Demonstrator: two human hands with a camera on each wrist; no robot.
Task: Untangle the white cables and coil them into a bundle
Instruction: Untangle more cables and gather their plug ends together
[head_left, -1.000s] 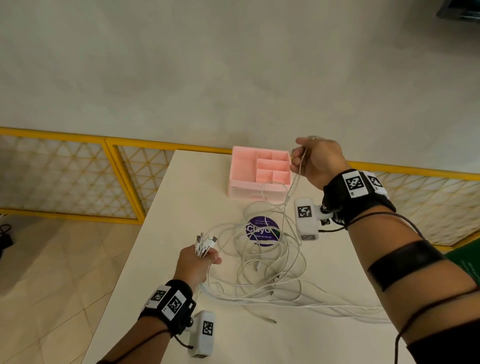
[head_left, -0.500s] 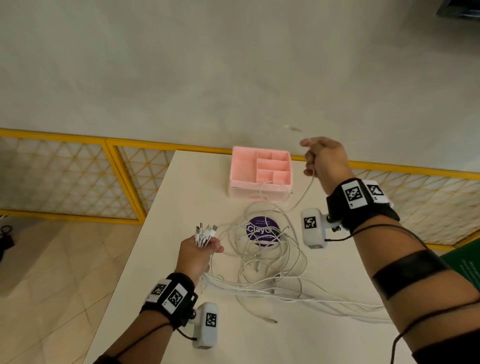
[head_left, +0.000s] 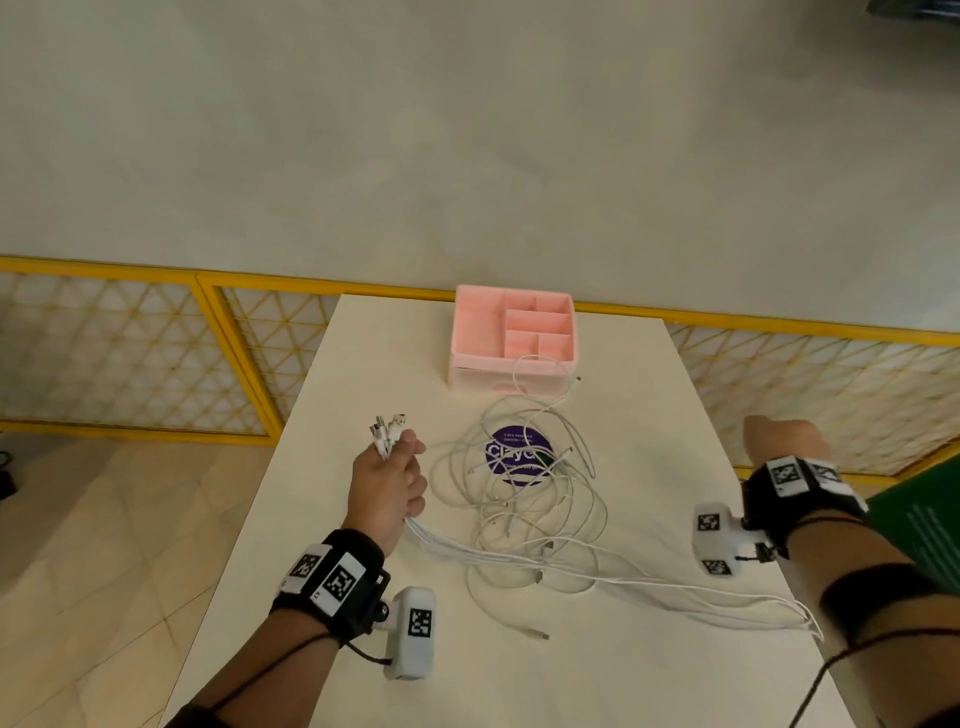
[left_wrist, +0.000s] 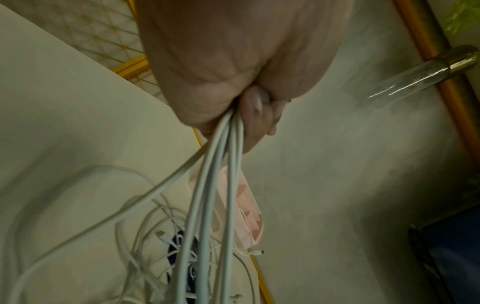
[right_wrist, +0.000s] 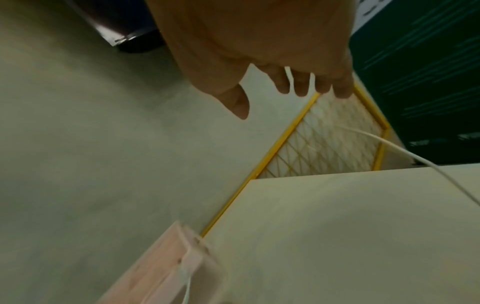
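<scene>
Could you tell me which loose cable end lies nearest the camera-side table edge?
The connector lying alone below the tangle; the other loose ends sit within the tangle or by the pink organiser.

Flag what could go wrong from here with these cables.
1. One cable end loops over the pink organizer; pulling could drag or tip it.
2. Strands trail to the table's right edge and may slide off.
3. The left hand grips the plug ends, but the pile looks knotted; tugging could tighten it. The right hand looks open, holding nothing.
</scene>
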